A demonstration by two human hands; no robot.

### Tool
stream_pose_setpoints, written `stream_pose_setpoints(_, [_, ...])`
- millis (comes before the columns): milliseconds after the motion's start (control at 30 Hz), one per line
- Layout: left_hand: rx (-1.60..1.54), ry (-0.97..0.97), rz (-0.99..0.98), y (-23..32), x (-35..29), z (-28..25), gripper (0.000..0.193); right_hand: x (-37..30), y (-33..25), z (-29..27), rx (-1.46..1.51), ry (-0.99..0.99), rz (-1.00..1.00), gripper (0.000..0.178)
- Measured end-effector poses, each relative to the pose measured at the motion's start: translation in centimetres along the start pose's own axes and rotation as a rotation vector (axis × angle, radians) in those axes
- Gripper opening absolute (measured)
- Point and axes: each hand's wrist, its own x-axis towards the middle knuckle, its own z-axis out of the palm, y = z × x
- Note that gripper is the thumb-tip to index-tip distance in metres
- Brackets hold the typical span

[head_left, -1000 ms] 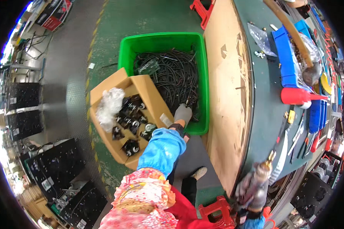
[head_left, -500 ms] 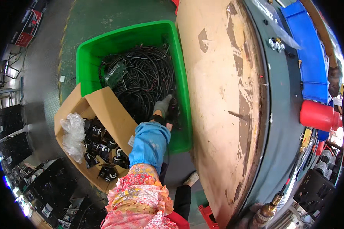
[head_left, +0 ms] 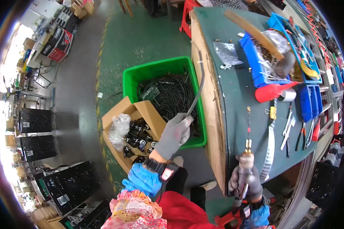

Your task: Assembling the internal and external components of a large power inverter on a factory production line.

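Observation:
My left hand [head_left: 174, 134], in a grey glove, is closed on a black cable [head_left: 200, 86]. The cable rises from my fingers in a curve in front of the workbench's wooden side. Below it stands a green bin [head_left: 156, 65] with a tangle of black cables [head_left: 174, 93] and a clear plastic bag inside. My right hand [head_left: 245, 184], also gloved, is wrapped round a metal power drill [head_left: 247, 159] at the bench's near edge. Its long bit points away over the green top. Part of that hand's grip is hidden by the tool.
A cardboard box [head_left: 149, 114] of black casters leans by the bin. The workbench [head_left: 237, 91] carries a blue tray [head_left: 252, 63] with a hammer across it, a red bottle [head_left: 269, 93], a yellow-ended blade [head_left: 270, 145] and hand tools. A red stool [head_left: 187, 19] stands beyond.
My left hand has come up out of the green bin with a black cable in it. My right hand has come into view on the drill. The view now takes in more of the bench.

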Motion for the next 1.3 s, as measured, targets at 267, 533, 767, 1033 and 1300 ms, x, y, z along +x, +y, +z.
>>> stream_pose_setpoints(267, [-0.034,0.016,0.252,0.8,-18.7,10.6,0.025,-7.5,-1.4,2.1,-0.114,-0.123,-0.082,0.065])
stream_pose_setpoints(533, [-0.372,-0.349,0.244,0.3,-34.2,21.9,0.031,-19.0,-0.3,2.0,0.158,-0.23,-0.008,0.047])
stream_pose_setpoints(767, [-0.484,-0.776,0.015,-4.2,-41.6,27.8,0.032,-20.2,2.4,2.5,0.43,-0.331,0.017,0.042])
stream_pose_setpoints(1033, [-0.639,-0.983,0.276,-6.0,-48.4,29.1,0.029,-17.6,3.5,3.8,0.479,-0.351,0.036,0.026])
stream_pose_setpoints(1300, [-0.53,-0.951,0.493,-1.3,-51.7,27.1,0.014,-14.5,8.0,-1.0,0.252,-0.027,0.171,0.022])
